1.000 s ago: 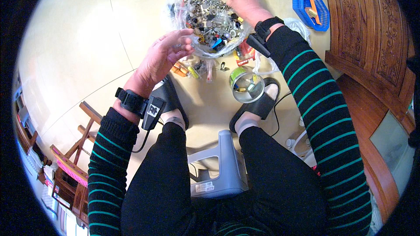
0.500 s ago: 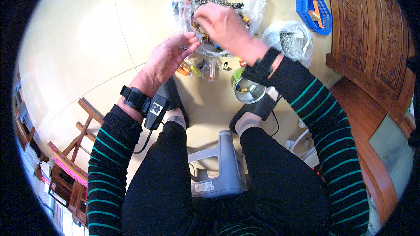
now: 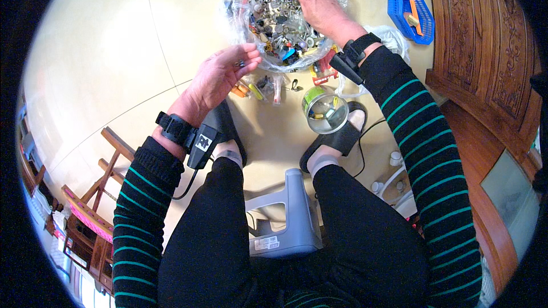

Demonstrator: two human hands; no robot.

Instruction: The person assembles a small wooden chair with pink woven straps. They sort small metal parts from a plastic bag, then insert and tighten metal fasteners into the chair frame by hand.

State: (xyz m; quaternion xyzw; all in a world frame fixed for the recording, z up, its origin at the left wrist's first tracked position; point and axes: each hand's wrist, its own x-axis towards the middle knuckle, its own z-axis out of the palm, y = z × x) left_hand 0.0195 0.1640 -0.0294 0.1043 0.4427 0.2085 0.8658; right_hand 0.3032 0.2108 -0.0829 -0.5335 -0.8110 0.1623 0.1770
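Observation:
A clear plastic bag point(image 3: 240, 23) lies spread on the floor at the far middle, with a heap of small mixed hardware point(image 3: 279, 20) in it: metal bits, caps and coloured plastic pieces. My right hand point(image 3: 319, 8) is over the far right of the heap, its fingers bent together and their tips at the pieces; what they pinch, if anything, is hidden. At the bag's near left edge, my left hand point(image 3: 220, 74) is cupped palm up, fingers curled around small metal pieces point(image 3: 240, 64). A clear round jar point(image 3: 330, 122) with a green band stands nearer, holding a few small pieces.
A white translucent bag point(image 3: 394, 40) sits right of the heap, partly behind my right wrist. Beyond it are a blue basket point(image 3: 425, 20) with orange items and a carved wooden panel point(image 3: 479, 34). Small packets point(image 3: 265, 86) lie before my feet; a grey plastic stool point(image 3: 294, 217) is between my legs.
My right hand has moved away from my left hand, up and right across the heap, uncovering much of it. My left hand has stayed nearly in place.

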